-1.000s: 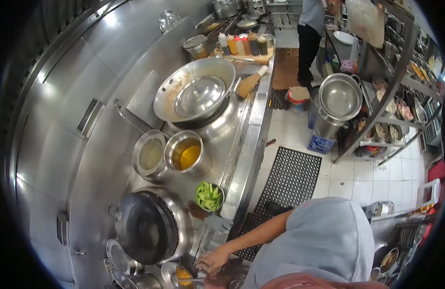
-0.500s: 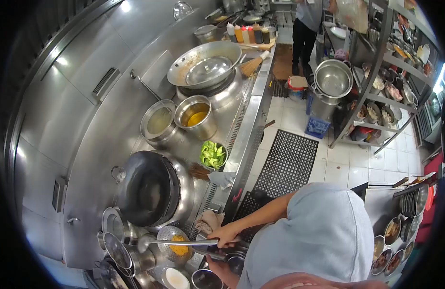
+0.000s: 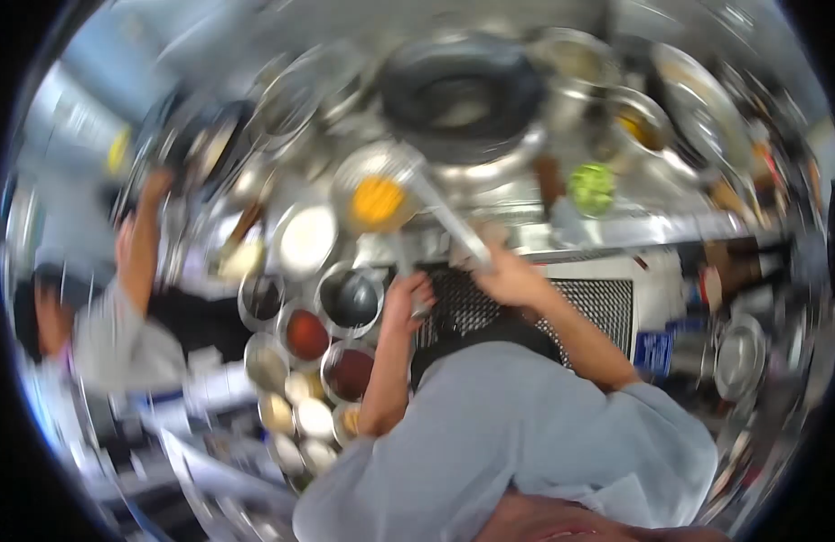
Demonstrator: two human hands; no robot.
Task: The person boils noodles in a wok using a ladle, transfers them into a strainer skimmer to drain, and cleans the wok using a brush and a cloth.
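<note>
My left hand [image 3: 408, 298] is closed round the handle of a perforated skimmer [image 3: 347, 181], held over the counter with its bowl pointing away from me. A heap of yellow-orange food [image 3: 379, 203] lies in the skimmer. My right hand [image 3: 510, 278] grips the long metal handle of a ladle [image 3: 454, 221]. The ladle slants up and left, its head at the skimmer's right edge; blur hides whether they touch. Just beyond both tools, a black wok [image 3: 463, 90] sits on the stove.
Several seasoning containers stand left of my left hand, among them a bowl of red sauce [image 3: 304, 334] and a white-filled bowl [image 3: 306, 237]. Green vegetables [image 3: 592, 190] and a pot of yellow oil [image 3: 639, 126] stand at right. A co-worker's arm [image 3: 145, 235] reaches over the counter at far left.
My view has swung left, so the wok is now straight ahead and a co-worker shows at left. Both hands keep their tools. The ladle head now lies at the skimmer's right side.
</note>
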